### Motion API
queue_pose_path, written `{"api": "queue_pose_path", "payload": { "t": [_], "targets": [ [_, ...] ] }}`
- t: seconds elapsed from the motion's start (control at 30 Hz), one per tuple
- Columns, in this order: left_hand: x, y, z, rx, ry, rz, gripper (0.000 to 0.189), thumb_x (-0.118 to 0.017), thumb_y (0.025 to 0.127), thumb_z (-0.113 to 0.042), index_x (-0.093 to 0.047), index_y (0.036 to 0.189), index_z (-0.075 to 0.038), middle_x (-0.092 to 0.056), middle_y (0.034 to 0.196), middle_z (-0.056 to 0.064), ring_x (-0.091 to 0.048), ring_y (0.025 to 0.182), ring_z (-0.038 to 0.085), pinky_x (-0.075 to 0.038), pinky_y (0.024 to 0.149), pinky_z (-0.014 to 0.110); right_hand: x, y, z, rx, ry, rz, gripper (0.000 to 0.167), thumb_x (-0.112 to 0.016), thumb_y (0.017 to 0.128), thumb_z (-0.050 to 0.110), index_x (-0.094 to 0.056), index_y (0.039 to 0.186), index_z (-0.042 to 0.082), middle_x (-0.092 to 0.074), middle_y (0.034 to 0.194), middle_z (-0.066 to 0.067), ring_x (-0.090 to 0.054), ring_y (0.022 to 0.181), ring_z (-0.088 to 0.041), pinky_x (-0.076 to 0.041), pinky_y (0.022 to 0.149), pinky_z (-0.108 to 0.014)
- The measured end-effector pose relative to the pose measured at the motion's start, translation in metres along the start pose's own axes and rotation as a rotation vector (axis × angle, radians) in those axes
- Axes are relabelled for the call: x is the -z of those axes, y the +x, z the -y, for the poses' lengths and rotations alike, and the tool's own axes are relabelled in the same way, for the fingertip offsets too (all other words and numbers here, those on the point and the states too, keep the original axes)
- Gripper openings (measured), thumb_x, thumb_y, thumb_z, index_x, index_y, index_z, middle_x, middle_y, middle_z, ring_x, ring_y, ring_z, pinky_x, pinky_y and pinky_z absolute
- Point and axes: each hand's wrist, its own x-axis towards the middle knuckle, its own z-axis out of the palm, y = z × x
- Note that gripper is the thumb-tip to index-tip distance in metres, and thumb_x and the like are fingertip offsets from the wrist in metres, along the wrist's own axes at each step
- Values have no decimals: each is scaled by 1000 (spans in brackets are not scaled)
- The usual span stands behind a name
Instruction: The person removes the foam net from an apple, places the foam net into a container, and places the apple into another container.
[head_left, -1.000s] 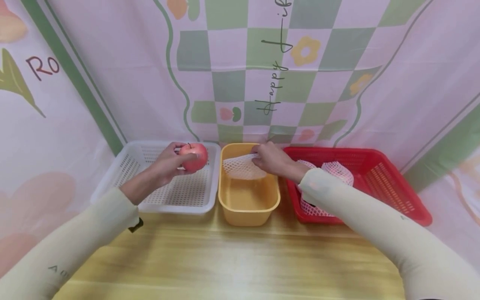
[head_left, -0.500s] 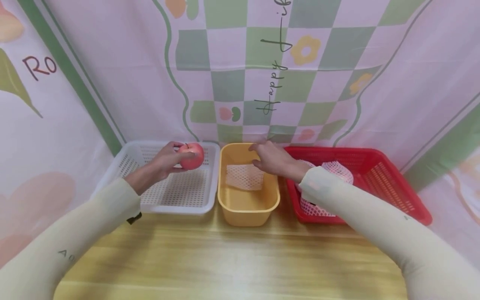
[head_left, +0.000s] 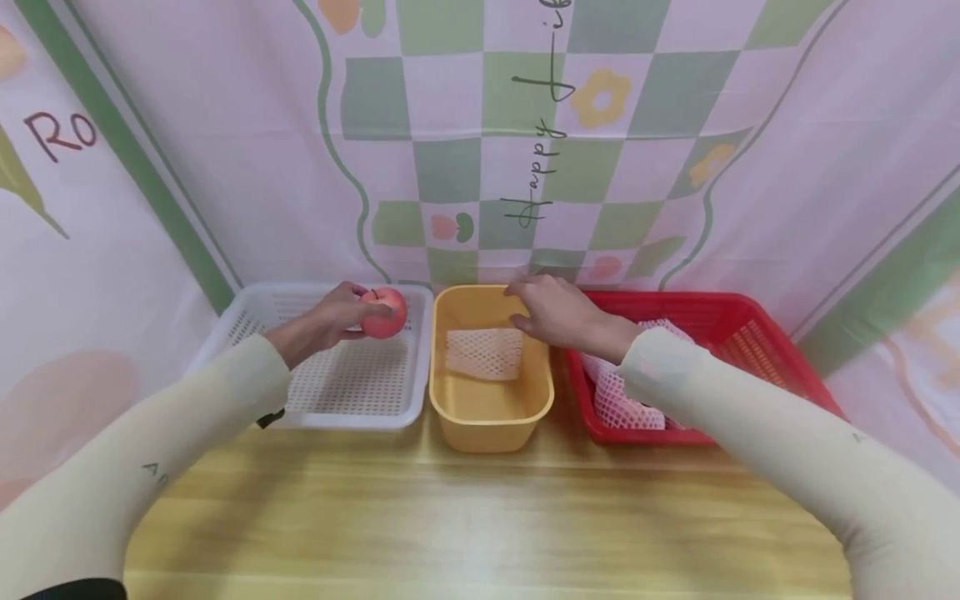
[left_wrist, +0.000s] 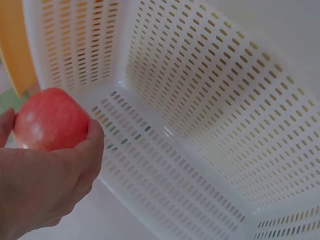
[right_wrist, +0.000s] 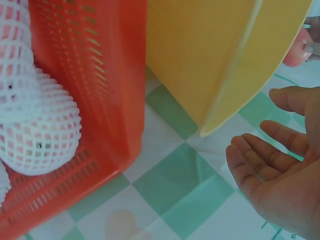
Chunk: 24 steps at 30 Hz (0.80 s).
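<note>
A red apple [head_left: 384, 313] is gripped by my left hand [head_left: 333, 317] over the white slotted basket [head_left: 416, 400]. In the left wrist view the fingers curl round the apple [left_wrist: 52, 120] above the basket wall. My right hand [head_left: 558, 310] is over the back right rim of the yellow bin [head_left: 491, 422], holding nothing, fingers loosely bent. A white foam net sleeve [head_left: 483, 354] lies flat on the floor of that bin. In the right wrist view the fingers of my right hand [right_wrist: 280, 165] are spread apart beside the bin.
To the right stands a red basket [head_left: 600, 432] with several fruits in foam nets [right_wrist: 40, 125]. My right forearm passes over this basket. All three containers stand in a row on a wooden table [head_left: 480, 517], against a patterned cloth [head_left: 450, 175].
My right hand has let go of the foam net, which has dropped into the yellow bin. Then the right hand has shifted slightly right. My left hand keeps holding the apple.
</note>
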Motion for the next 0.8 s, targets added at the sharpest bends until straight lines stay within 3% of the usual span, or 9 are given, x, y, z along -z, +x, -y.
{"api": "queue_pose_path", "payload": {
  "t": [0.13, 0.27, 0.37, 0.5, 0.63, 0.8],
  "targets": [
    [-2, 6, -2, -4, 20, 11, 34, -76, 93, -17, -47, 106, -5, -48, 115, 7, -53, 103, 21, -53, 102, 45, 7, -7, -2, 9, -11, -7, 40, -76, 95, 17, -70, 129, -1, -73, 125, -19, -72, 105, -39, -62, 90, -54],
    [-2, 9, 0, 15, 48, 18, 42, -75, 95, -17, -45, 119, 1, -47, 121, 9, -53, 107, 22, -53, 103, 45, 13, -17, -8, 19, -14, -28, 39, -77, 93, 16, -71, 128, 0, -75, 117, -15, -72, 96, -32, -62, 85, -52],
    [0, 12, 3, 35, 57, 27, 56, -74, 96, -18, -38, 134, 5, -44, 128, 11, -51, 112, 23, -51, 107, 47, 15, -24, -13, 26, -27, -52, 34, -74, 92, 13, -73, 125, 2, -75, 110, -14, -68, 81, -28, -62, 74, -48],
    [1, 17, 7, 35, 71, 58, 53, -74, 96, -17, -40, 132, 2, -44, 128, 11, -51, 114, 24, -50, 107, 48, 19, -35, -21, -7, -48, -41, 27, -71, 93, 15, -74, 118, 5, -75, 100, -12, -63, 71, -27, -59, 65, -45],
    [-1, 26, 9, 26, 82, 80, 37, -75, 95, -16, -45, 113, -4, -46, 119, 7, -52, 106, 21, -51, 99, 44, 22, -50, -29, -74, -46, 17, 30, -74, 94, 22, -72, 119, 6, -68, 89, -9, -61, 71, -26, -59, 65, -43],
    [-5, 33, 11, 46, 118, 64, 33, -75, 94, -19, -44, 93, -11, -46, 94, 0, -52, 98, 20, -51, 107, 53, 22, -70, -39, -113, -63, 53, 38, -73, 94, 26, -70, 124, 2, -74, 109, -16, -70, 84, -31, -63, 79, -53]
  ]
}}
